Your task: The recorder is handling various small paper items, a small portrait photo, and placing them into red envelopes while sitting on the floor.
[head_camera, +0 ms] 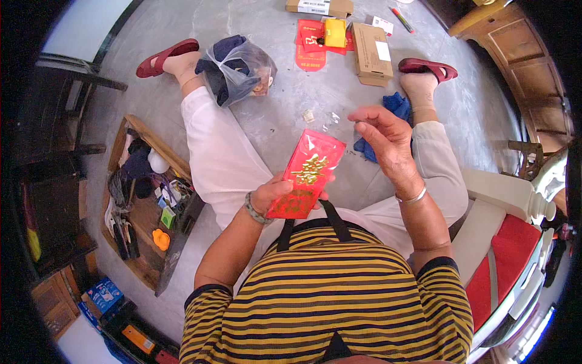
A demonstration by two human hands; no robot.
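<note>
A stack of red envelopes (307, 175) with gold characters, in a glossy clear wrapper, lies tilted in my left hand (273, 193). My left thumb rests on its face, and the fingers curl around the far side. To the right, apart from the envelopes, my right hand (386, 136) is raised with thumb and index fingertip close together. A small dark spot shows at those tips; whether it is something held is unclear. Below on the floor are a crumpled clear plastic scrap (333, 119) and a small pale piece (308, 116). Blue cloth (396, 105) lies partly hidden behind my right hand.
A clear plastic bag of dark cloth (236, 68) sits by my left foot. Farther out are loose red envelopes (310, 59), a yellow packet (335, 32), a cardboard box (370, 50) and a marker (402, 20). A wooden drawer (148, 227) of odds and ends stands at left.
</note>
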